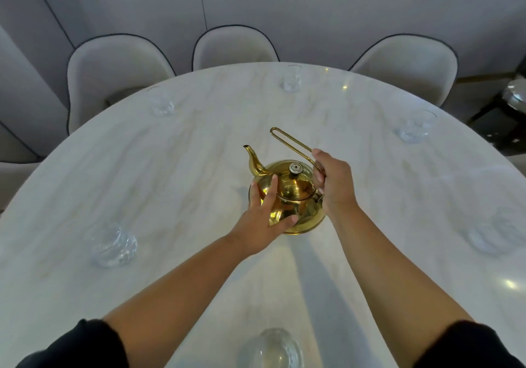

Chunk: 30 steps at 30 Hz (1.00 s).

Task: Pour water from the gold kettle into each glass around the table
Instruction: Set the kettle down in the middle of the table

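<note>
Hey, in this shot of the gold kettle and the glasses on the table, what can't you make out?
All from the head view:
1. Water in the gold kettle: lid on, metal opaque.
2. Nearest glass: cut off by the bottom edge.
3. Right-side glass: blurred against the pale table; contents unclear.
4. Far glass: too small to judge fill.
5. How the right hand grips: hidden by its own back.
</note>
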Each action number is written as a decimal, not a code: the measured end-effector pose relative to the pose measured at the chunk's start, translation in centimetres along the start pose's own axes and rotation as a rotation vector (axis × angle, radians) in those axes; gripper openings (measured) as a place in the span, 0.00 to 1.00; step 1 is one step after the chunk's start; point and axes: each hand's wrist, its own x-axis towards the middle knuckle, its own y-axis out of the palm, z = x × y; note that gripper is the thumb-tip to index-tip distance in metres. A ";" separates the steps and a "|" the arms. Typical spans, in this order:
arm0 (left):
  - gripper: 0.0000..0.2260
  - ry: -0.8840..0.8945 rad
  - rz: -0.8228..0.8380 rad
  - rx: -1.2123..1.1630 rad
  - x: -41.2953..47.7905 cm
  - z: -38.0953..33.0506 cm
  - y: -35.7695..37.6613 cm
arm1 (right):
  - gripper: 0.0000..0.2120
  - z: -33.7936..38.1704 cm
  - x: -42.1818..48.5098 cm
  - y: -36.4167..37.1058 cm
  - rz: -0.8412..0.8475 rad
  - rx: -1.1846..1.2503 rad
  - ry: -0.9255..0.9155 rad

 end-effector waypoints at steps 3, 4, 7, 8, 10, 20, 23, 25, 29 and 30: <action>0.39 -0.015 -0.036 -0.045 1.9 1.1 -0.5 | 0.21 -0.5 2.3 1.0 0.026 0.000 0.008; 0.39 -0.021 -0.042 -0.055 2.5 1.3 -0.5 | 0.21 -0.6 3.0 1.3 0.032 -0.002 0.011; 0.39 -0.024 -0.050 -0.060 3.8 2.0 -0.6 | 0.22 -1.0 4.7 1.8 0.050 -0.022 0.009; 0.39 -0.024 -0.051 -0.065 4.2 2.2 -0.5 | 0.23 -1.1 5.2 1.8 0.058 -0.030 0.009; 0.38 -0.034 -0.050 -0.070 4.6 2.4 -0.4 | 0.24 -1.3 5.9 1.9 0.071 -0.044 0.014; 0.33 -0.058 -0.079 -0.012 5.8 3.2 0.1 | 0.25 -2.5 8.0 2.0 0.095 -0.090 0.003; 0.33 -0.070 -0.091 0.010 5.9 3.2 0.2 | 0.26 -2.4 8.2 2.1 0.099 -0.121 0.010; 0.33 -0.076 -0.079 0.071 5.9 3.1 0.2 | 0.26 -2.4 8.3 2.0 0.088 -0.143 0.012; 0.33 -0.096 -0.051 0.192 5.9 3.0 -0.4 | 0.26 -2.6 8.2 1.9 0.099 -0.231 -0.033; 0.33 -0.108 -0.044 0.224 5.9 3.0 -0.6 | 0.25 -2.6 8.0 1.8 0.102 -0.256 -0.057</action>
